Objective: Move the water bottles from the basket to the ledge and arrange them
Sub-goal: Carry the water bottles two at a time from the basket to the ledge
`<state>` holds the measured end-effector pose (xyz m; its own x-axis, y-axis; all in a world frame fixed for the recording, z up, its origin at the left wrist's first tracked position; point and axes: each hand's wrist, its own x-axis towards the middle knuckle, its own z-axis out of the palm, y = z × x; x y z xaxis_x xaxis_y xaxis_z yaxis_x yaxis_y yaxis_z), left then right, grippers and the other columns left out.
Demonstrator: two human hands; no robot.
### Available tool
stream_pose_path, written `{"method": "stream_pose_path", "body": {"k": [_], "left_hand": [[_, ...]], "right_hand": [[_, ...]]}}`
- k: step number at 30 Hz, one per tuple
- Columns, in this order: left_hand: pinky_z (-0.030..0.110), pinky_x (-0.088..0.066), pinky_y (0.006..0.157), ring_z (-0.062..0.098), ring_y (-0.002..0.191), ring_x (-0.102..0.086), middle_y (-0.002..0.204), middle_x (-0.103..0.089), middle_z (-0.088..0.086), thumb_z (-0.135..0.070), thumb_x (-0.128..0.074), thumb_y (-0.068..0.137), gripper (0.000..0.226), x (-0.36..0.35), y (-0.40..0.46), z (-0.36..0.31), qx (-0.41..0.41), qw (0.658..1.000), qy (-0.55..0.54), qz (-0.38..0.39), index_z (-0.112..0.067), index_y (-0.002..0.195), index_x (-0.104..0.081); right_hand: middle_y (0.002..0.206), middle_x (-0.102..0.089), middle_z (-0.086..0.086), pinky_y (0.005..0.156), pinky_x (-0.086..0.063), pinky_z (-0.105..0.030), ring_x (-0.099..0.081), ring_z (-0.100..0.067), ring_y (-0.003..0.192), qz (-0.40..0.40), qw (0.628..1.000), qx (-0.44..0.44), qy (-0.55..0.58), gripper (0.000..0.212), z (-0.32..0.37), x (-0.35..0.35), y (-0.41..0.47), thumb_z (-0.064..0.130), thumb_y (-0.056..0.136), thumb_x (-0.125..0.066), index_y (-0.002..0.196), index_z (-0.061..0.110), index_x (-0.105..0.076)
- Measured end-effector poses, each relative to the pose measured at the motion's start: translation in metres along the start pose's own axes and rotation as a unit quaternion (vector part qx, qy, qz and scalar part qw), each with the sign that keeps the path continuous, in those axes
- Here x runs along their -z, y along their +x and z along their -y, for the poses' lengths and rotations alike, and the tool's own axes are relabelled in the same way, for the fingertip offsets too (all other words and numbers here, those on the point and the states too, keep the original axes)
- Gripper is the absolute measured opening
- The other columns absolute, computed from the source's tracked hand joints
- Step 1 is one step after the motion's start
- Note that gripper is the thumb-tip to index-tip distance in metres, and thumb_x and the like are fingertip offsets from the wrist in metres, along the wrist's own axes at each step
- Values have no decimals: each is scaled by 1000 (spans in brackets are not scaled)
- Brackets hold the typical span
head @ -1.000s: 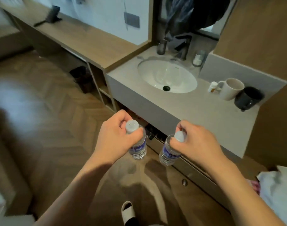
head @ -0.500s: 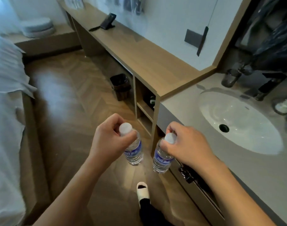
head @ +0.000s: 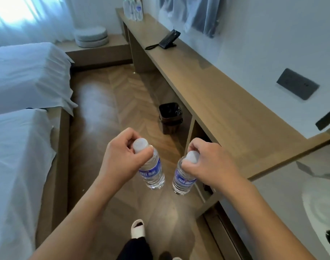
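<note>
Two white beds [head: 19, 128] fill the 9 o'clock side of what I see. A long wooden ledge [head: 216, 94] runs from 12 o'clock down toward 3 o'clock, along the wall. The wood floor [head: 108, 113] lies between the beds and the ledge. A white sink [head: 318, 207] sits at 4 o'clock, past the near end of the ledge. Round gray cushions [head: 92, 37] are stacked at 11 o'clock. A dark bin [head: 169, 118] stands on the floor in the middle, tucked by the ledge.

My left hand [head: 121, 158] is at 7 o'clock from the middle. Its fingers curl tight around the neck of the left bottle [head: 153, 171], just under the white cap. My right hand [head: 211, 166] is at 5 o'clock and pinches the right bottle [head: 183, 180] the same way by its top. Both bottles hang over the floor, near each other but not touching.

A black phone [head: 169, 40] sits on the ledge at 12 o'clock. More bottles [head: 133, 9] stand close together on the far end of the ledge. My white slipper [head: 138, 228] shows at 6 o'clock.
</note>
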<state>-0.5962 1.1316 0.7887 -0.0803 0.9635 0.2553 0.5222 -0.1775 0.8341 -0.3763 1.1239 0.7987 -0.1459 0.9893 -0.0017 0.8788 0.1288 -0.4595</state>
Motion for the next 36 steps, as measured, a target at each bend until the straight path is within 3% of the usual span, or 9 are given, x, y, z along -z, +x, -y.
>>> {"method": "stream_pose_path", "body": {"k": [5, 10, 20, 26, 31, 34, 36], "left_hand": [[18, -38, 48, 5, 52, -45, 62, -56, 4, -25, -80, 69, 28, 21, 100, 59, 8, 1000, -4, 5, -15, 71, -54], [25, -39, 50, 9, 53, -43, 62, -55, 8, -31, -77, 64, 28, 56, 211, 113, 20, 999, -21, 26, -17, 70, -53], [23, -43, 52, 7, 55, -50, 62, -58, -3, -28, -81, 69, 28, 122, 414, 200, 32, 999, 4, -6, -24, 70, -53], [16, -42, 49, 4, 52, -50, 61, -58, -3, -23, -81, 71, 27, 138, 539, 251, 20, 999, 30, -22, -20, 71, -54], [25, -47, 53, 23, 60, -58, 66, -60, 4, -26, -81, 71, 27, 157, 650, 286, 31, 999, 15, -26, -17, 76, -56], [22, -48, 54, 18, 60, -58, 66, -58, 0, -27, -79, 70, 26, 168, 715, 306, 42, 998, 14, -45, -18, 76, -56], [17, -45, 51, 5, 56, -52, 62, -55, -5, -21, -82, 70, 28, 173, 757, 318, 58, 996, 7, -68, -16, 74, -55]], "right_hand": [[76, -60, 7, 63, -55, -33, -60, -13, 70, 12, 999, -4, -33, 29, 28, -34, 109, 51, 72, -61, 87, 28, -51], [76, -61, 5, 63, -54, -33, -60, -14, 71, 35, 998, -18, -49, 25, 73, -55, 226, 48, 74, -60, 86, 27, -52], [70, -60, 7, 58, -52, -34, -58, -13, 65, 5, 1000, -13, -4, 27, 150, -85, 438, 46, 71, -64, 82, 26, -51], [71, -61, 6, 63, -53, -36, -59, -16, 68, 14, 1000, 17, -6, 29, 174, -118, 583, 48, 70, -63, 81, 24, -51], [69, -60, 5, 59, -46, -32, -57, -19, 66, 26, 999, 37, -7, 28, 196, -127, 711, 45, 69, -61, 79, 23, -48], [69, -58, 6, 56, -43, -30, -55, -17, 64, 25, 998, 49, 4, 25, 213, -126, 777, 42, 69, -62, 78, 23, -47], [68, -57, 7, 54, -42, -29, -54, -16, 62, 17, 999, 47, 12, 25, 222, -124, 818, 41, 68, -62, 78, 23, -48]]}}
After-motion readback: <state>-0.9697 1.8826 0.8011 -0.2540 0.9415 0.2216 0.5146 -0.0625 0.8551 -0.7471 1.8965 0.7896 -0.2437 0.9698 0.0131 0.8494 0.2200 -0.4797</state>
